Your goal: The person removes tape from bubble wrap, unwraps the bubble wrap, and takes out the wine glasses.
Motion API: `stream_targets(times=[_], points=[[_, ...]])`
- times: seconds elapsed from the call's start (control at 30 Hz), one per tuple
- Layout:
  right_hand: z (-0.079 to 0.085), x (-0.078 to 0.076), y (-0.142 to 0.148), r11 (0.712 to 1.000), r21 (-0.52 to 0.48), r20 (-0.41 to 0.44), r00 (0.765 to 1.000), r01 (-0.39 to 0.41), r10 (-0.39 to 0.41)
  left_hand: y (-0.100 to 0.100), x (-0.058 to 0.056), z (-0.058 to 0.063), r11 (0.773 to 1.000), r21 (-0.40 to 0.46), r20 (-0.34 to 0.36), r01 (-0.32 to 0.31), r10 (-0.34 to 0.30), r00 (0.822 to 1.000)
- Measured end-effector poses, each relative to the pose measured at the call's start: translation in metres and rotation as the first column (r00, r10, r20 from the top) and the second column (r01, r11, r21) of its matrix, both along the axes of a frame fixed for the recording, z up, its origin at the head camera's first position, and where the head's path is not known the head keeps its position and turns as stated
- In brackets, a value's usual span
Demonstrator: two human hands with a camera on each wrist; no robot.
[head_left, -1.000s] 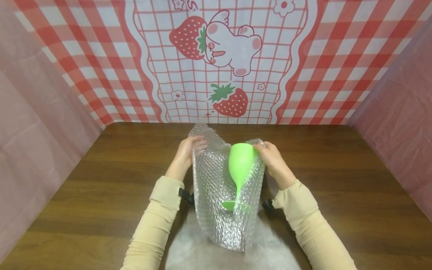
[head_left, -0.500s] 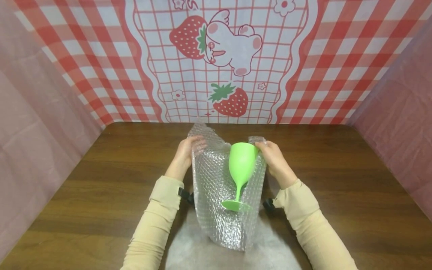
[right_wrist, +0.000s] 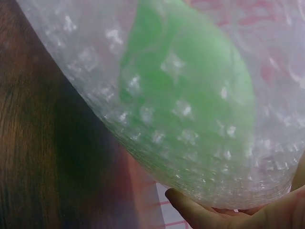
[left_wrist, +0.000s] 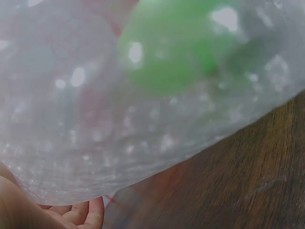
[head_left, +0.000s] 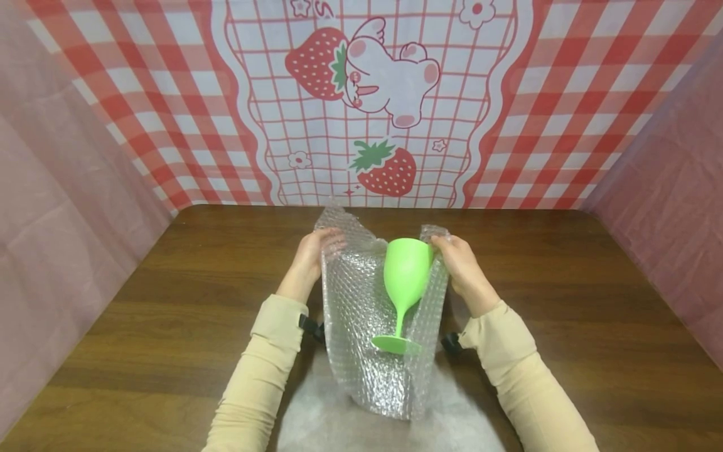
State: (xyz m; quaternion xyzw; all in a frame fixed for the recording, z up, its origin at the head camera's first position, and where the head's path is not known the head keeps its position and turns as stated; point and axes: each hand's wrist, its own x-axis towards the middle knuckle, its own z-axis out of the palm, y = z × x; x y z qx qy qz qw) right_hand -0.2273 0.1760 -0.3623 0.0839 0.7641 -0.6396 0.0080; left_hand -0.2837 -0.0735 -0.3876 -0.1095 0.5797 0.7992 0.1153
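A left hand (head_left: 312, 256) and right hand (head_left: 462, 267) grip opposite sides of bubble wrap (head_left: 358, 307) cradling a lime-green goblet (head_left: 407, 270), its foot (head_left: 390, 343) partly veiled, the left fingers (head_left: 335, 241) dimmed behind film.

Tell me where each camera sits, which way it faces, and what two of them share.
Head: worn on the head, facing forward and down at the green goblet, bubble wrap and table; left hand, right hand and both sleeves show.
Left wrist: on that wrist, facing the wrap close up; part of the left hand shows at lower left.
Right wrist: on that wrist, also facing the wrap; part of the right hand shows at lower right.
Shared: both wrist views show the goblet blurred through wrap.
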Motion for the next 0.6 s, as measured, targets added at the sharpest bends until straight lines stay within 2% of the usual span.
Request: stream_targets(times=[0.3, 0.6], points=[[0.0016, 0.0014, 0.0002, 1.000, 0.003, -0.006, 1.000, 0.014, -0.014, -0.0005, -0.0003, -0.0005, 1.000, -0.006, 0.007, 0.008, -0.008, 1.000], [0.0008, -0.0010, 0.0030, 0.999, -0.040, 0.002, 1.000, 0.028, -0.028, -0.0011, -0.0011, -0.0007, 1.000, 0.009, 0.003, 0.004, -0.004, 1.000]])
